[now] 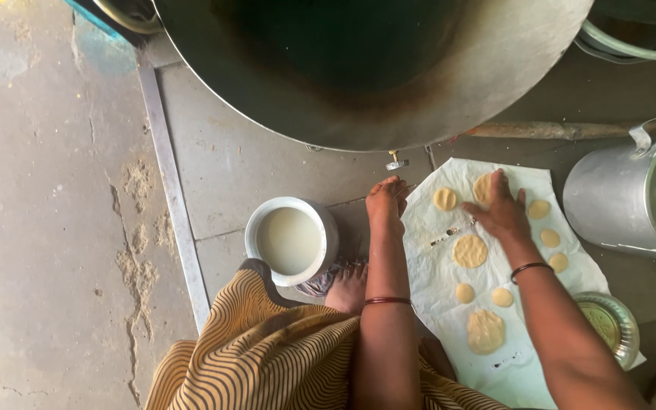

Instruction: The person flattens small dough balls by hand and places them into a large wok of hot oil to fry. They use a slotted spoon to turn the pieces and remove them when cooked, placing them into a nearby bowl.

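Fingers (504, 186) of the right hand (501, 211) are spread flat, pressing a dough disc (483, 187) at the far end of the white paper sheet (427, 250) on the floor; left hand (386, 199) rests fingers-together at the paper's edge, gripping nothing. Biggest thing around is the huge wok (373, 68) right ahead, then the metal can (616, 205), the white pot of pale liquid (290, 240), a small lidded tin (609, 323). I'd say press evenly with the palm, steady the sheet, and keep clear of the neighbouring discs (470, 250).
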